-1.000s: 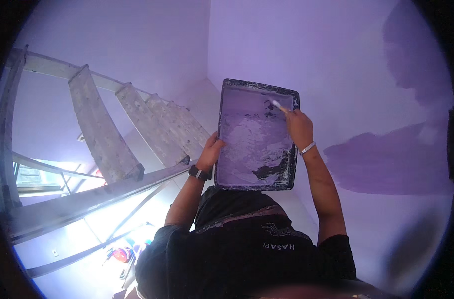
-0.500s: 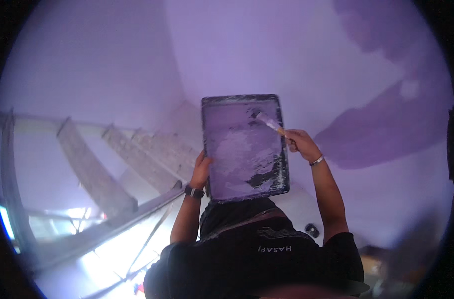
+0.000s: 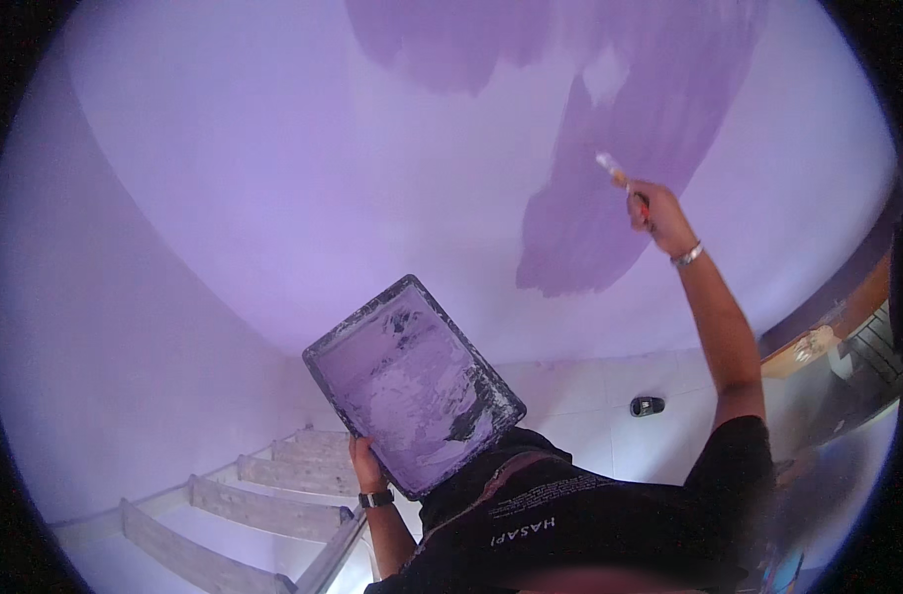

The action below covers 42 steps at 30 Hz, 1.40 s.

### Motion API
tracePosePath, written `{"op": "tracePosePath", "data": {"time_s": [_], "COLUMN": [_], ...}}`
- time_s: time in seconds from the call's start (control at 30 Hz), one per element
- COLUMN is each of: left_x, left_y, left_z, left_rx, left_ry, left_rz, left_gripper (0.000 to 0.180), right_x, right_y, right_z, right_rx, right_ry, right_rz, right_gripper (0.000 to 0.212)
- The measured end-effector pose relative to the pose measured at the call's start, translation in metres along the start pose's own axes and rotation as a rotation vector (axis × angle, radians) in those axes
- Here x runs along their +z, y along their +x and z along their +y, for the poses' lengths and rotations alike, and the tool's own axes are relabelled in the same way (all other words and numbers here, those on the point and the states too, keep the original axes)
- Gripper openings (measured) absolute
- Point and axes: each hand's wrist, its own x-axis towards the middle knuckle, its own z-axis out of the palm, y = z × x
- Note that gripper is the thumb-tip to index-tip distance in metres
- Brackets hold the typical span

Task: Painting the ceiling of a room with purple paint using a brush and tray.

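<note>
My left hand (image 3: 368, 463) grips the lower-left edge of a black paint tray (image 3: 472, 358), its thumb over the rim. The tray is tilted, and wet purple paint coats its inside in smears, with dark bare patches showing through. Out to the right, my right hand (image 3: 661, 216) is closed round the handle of a paintbrush (image 3: 613, 170). The paint-covered bristles point up and left, in front of a darker purple painted patch (image 3: 560, 238) on the pale wall. Whether the bristles touch the wall, I cannot tell.
Several grey plank-like steps (image 3: 263, 510) stand at the lower left beside a side wall (image 3: 145, 327). A small dark object (image 3: 647, 406) lies on the pale tiled floor (image 3: 580, 396). Another darker purple area (image 3: 442, 45) covers the wall higher up.
My right hand has lifted the paintbrush away from the tray, up and right toward the wall. The tray has turned and sits lower and farther left as the view has swung right.
</note>
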Motion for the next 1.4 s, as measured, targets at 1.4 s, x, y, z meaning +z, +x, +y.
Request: {"op": "tracePosePath", "data": {"time_s": [1.4], "left_x": [0.003], "left_y": [0.016], "left_z": [0.025], "left_rx": [-0.044], "left_ry": [0.021], "left_rz": [0.014], "left_gripper": [0.042], "right_x": [-0.046], "right_y": [0.062], "right_z": [-0.046], "right_rx": [0.234], "right_ry": [-0.137], "right_rz": [0.073], "right_gripper": [0.011]}}
